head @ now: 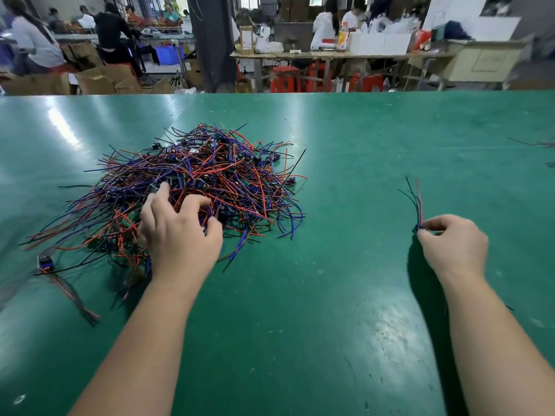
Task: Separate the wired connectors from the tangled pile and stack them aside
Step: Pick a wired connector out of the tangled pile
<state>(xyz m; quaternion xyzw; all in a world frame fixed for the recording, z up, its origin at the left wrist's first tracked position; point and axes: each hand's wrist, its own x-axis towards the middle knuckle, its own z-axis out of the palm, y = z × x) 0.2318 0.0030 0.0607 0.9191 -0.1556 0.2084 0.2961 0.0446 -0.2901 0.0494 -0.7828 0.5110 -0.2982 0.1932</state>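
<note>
The pile of wired connectors (195, 181) lies on the left half of a green table (330, 163), a dense tangle of red, blue, purple and black leads with small dark plugs and green boards showing among them; individual pieces cannot be counted. The left hand (180, 235) rests on the near side of the pile, fingers spread and bent down into the wires. Their tips are partly buried, so whether they grip anything cannot be determined. The right hand (453, 244) is well apart from the pile, on the right half of the table, with thumb and fingers pinching a single connector (418, 227) at its plug end. Its dark and red leads stand upward and fan slightly, and the plug itself is mostly covered by the fingertips. One loose connector (45, 262) lies apart near the left edge, its leads blurred. A few stray wires (540, 144) at the far right are cut off by the frame edge. Beyond the table, seated people (33, 40), cardboard boxes (99, 79) and red stools (285, 81) appear, soft and indistinct.
</note>
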